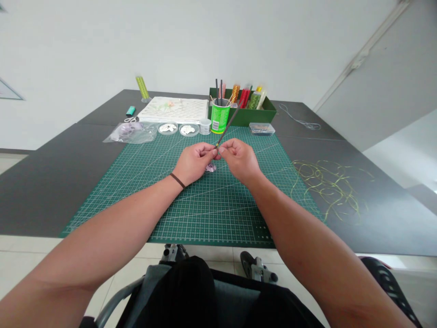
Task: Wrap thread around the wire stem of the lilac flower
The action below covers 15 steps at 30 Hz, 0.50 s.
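Observation:
Both my hands meet over the middle of a green cutting mat [191, 205]. My left hand [194, 160] is closed in a pinch at the lower end of a thin dark stick [229, 124], which slants up and away to the right. My right hand [239, 159] is also closed, pinching the same end of the stick, where a bit of yellow-green thread shows. A small pale purple flower-like piece [210, 167] sits just below my fingers; I cannot tell whether it hangs from the stick or lies on the mat.
Behind the mat stand a green can [219, 117] with sticks, a green box [247, 115] of glitter tubes, small dishes [178, 129], a plastic bag [131, 132], a white board [174, 109], scissors and a clear case [261, 128]. Tangled yellow-green thread [327, 184] lies at the right.

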{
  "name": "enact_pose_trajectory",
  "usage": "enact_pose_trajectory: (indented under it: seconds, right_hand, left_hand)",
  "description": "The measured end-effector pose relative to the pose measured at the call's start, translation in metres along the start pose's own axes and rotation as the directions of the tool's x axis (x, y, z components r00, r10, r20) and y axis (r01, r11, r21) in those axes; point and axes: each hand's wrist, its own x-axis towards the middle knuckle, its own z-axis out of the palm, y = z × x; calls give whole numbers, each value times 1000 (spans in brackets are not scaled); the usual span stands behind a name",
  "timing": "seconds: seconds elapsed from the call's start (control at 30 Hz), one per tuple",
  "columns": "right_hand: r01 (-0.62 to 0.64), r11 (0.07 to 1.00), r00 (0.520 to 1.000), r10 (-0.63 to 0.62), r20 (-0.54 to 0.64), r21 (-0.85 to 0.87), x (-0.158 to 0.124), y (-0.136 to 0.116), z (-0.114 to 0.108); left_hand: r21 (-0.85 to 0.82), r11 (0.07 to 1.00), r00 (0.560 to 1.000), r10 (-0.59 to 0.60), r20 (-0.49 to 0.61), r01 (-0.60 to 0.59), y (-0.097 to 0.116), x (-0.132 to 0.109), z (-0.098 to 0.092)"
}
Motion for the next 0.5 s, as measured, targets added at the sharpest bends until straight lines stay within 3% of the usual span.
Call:
enact_pose_trajectory:
  seconds: [0.5]
  right_hand:
    - [51, 998, 999, -52, -12, -48, -3, -3, 1]
  left_hand:
    - [-105, 993, 998, -61, -28, 58, -2, 4, 2]
